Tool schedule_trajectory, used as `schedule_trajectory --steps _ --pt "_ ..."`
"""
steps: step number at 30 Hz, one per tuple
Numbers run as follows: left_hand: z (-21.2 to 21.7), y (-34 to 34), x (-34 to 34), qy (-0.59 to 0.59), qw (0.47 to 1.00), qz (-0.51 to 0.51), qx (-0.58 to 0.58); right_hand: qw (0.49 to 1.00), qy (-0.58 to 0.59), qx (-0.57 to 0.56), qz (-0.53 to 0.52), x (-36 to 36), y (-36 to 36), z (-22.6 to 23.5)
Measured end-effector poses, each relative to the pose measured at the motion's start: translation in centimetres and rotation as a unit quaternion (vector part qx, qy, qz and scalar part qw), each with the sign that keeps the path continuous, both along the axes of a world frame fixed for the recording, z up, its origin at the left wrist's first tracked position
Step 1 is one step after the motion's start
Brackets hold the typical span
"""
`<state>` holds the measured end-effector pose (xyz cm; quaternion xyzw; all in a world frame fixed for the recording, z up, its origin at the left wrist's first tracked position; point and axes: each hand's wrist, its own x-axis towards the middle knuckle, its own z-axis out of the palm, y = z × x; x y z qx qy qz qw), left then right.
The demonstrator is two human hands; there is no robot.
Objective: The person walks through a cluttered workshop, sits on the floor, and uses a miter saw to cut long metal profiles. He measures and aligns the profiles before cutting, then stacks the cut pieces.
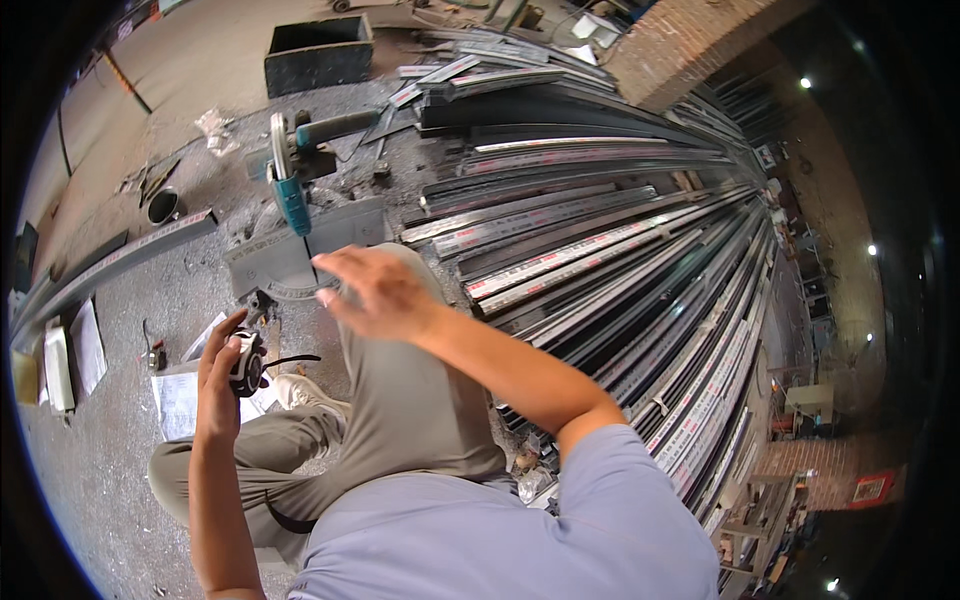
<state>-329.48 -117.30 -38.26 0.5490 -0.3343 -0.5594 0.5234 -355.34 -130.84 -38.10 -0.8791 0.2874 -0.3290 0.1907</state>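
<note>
My left hand point(214, 390) is closed round a black-and-white tape measure point(246, 366), with a dark strap hanging off it toward the right. Fingers spread, my right hand point(376, 292) hovers over my bent knee and holds nothing I can see. Just beyond it stands a miter saw with a teal handle point(291, 203) and a grey metal base point(345, 228). The saw's head is raised toward the far side. Below my left hand, white paper sheets point(175, 402) lie on the floor, partly hidden by the hand.
Long metal profiles point(590, 235) lie heaped along my right side. One pale profile point(150, 243) stretches out to the left of the saw, near a small black cup point(163, 207). A dark open box point(318, 68) stands at the back. A brick pillar point(690, 45) rises at far right.
</note>
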Motion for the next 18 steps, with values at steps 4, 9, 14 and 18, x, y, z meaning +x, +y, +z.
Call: schedule_trajectory --steps 4,9,14,18 --pt "2.8 3.5 -3.0 0.094 0.994 0.03 -0.054 0.925 -0.136 0.337 0.112 3.0 5.8 -0.1" --pt "5.5 7.9 -5.7 0.064 0.995 -0.039 -0.058 0.638 -0.301 0.676 0.215 3.6 12.0 0.2" --pt "6.8 10.0 -8.3 0.065 0.974 -0.154 -0.151 0.585 -0.355 0.724 0.092 0.8 14.5 1.3" --pt "7.6 9.9 -9.7 -0.006 0.953 -0.215 -0.213 0.641 -0.43 0.633 0.064 -2.1 15.8 2.8"
